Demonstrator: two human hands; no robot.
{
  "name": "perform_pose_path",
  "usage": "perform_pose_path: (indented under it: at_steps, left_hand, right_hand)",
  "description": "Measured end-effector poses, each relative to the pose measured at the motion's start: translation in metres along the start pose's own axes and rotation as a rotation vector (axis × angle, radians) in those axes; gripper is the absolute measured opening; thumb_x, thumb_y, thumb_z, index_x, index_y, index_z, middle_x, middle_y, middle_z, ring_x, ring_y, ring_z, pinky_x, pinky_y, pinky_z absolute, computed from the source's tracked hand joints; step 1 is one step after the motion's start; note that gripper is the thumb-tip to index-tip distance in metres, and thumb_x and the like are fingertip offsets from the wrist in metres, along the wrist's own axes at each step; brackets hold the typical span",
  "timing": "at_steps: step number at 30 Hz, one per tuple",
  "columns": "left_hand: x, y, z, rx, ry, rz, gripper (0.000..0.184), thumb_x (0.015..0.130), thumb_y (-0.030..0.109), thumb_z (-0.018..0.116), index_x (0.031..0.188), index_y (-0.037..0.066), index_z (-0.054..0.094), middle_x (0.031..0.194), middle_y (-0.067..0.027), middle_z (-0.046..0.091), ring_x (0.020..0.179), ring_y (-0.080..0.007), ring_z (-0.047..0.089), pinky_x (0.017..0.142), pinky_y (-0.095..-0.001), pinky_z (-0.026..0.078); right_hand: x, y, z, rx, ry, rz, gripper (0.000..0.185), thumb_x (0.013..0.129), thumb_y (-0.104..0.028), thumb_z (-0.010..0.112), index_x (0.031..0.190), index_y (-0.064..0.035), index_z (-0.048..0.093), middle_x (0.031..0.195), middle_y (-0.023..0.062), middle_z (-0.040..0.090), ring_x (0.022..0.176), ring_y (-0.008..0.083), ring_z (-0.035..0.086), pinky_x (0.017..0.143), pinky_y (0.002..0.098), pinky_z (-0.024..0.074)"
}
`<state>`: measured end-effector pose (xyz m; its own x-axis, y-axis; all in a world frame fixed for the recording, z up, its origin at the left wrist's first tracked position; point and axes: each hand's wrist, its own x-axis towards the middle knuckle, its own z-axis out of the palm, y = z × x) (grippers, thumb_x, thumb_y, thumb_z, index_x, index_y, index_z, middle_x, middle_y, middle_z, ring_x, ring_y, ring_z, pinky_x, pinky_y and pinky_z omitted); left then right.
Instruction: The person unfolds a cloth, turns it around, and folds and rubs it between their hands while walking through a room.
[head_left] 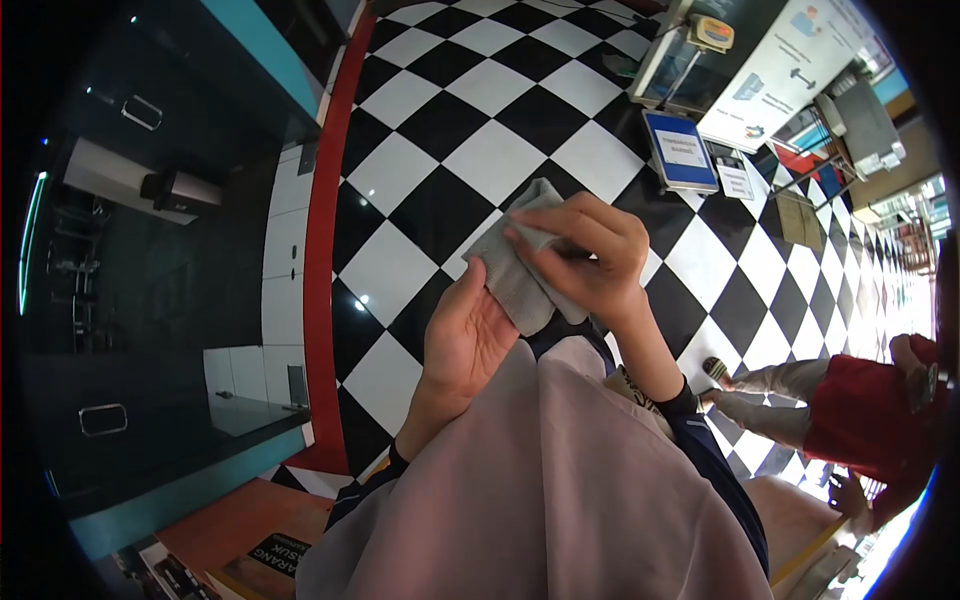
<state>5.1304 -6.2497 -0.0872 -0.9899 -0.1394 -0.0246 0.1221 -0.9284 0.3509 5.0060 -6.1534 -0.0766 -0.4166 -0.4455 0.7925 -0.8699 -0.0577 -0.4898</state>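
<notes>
A folded grey cloth (pixel 515 268) is in front of me, above the checkered floor. My left hand (pixel 463 335) supports it from below and the left side, thumb along its edge; the other fingers are hidden behind the cloth. From the right, my right hand (pixel 590 250) grips the upper part of the cloth, with bent fingers and fingertips pressed on its surface. The cloth's top corner sticks up beyond the right fingertips.
Dark glass doors (pixel 150 260) with metal handles line the left, above a red floor border (pixel 318 260). A blue platform scale (pixel 680 150) stands at upper right beside a white sign board (pixel 780 70). A person in a red shirt (pixel 865 415) is at right.
</notes>
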Motion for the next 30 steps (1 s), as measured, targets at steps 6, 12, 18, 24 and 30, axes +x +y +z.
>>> perform_pose_path:
  at_steps: [6, 12, 18, 24, 30]
  left_hand:
    - [-0.002, -0.003, -0.007, -0.009, 0.008, -0.076, 0.049, 0.097, 0.028, 0.027, 0.131, -0.007, 0.025, 0.131, -0.0194, 0.037, 0.124, -0.0252, 0.037, 0.103, -0.0386, 0.033]
    - [0.008, -0.002, -0.011, -0.116, 0.029, 0.016, 0.047, 0.097, 0.028, 0.026, 0.130, -0.005, 0.027, 0.131, -0.0188, 0.037, 0.123, -0.0253, 0.038, 0.102, -0.0387, 0.034]
    - [0.002, 0.000, -0.006, -0.087, 0.042, 0.002, 0.046, 0.097, 0.028, 0.026, 0.130, -0.005, 0.026, 0.129, -0.0199, 0.039, 0.123, -0.0257, 0.039, 0.102, -0.0394, 0.035]
    - [-0.005, 0.010, -0.016, -0.037, 0.004, -0.008, 0.046, 0.097, 0.026, 0.026, 0.131, -0.006, 0.025, 0.131, -0.0205, 0.037, 0.124, -0.0266, 0.038, 0.102, -0.0401, 0.034]
    - [-0.008, 0.018, -0.021, -0.110, 0.054, 0.081, 0.046, 0.097, 0.026, 0.026, 0.131, -0.005, 0.025, 0.132, -0.0184, 0.037, 0.124, -0.0256, 0.037, 0.103, -0.0394, 0.032]
  right_hand:
    - [0.002, -0.008, -0.014, -0.087, 0.112, 0.160, 0.028, 0.057, -0.002, 0.068, 0.084, -0.0091, 0.068, 0.063, 0.0032, 0.056, 0.050, 0.0132, 0.055, 0.044, 0.0237, 0.0419]
    - [-0.001, -0.003, -0.008, 0.075, -0.113, -0.062, 0.031, 0.054, -0.008, 0.069, 0.085, -0.0112, 0.067, 0.065, 0.0016, 0.054, 0.051, 0.0172, 0.053, 0.043, 0.0260, 0.0407]
    - [0.002, -0.001, -0.002, 0.015, -0.052, -0.008, 0.032, 0.053, -0.006, 0.068, 0.085, -0.0110, 0.068, 0.066, 0.0010, 0.056, 0.051, 0.0154, 0.055, 0.044, 0.0246, 0.0434]
    - [0.009, 0.007, 0.007, -0.017, 0.126, 0.123, 0.022, 0.062, -0.003, 0.072, 0.083, -0.0083, 0.068, 0.066, 0.0032, 0.058, 0.050, 0.0117, 0.056, 0.044, 0.0212, 0.0426]
    - [0.011, 0.002, 0.021, 0.224, 0.036, 0.067, 0.024, 0.060, -0.004, 0.071, 0.083, -0.0096, 0.068, 0.066, 0.0019, 0.058, 0.053, 0.0124, 0.056, 0.045, 0.0239, 0.0426]
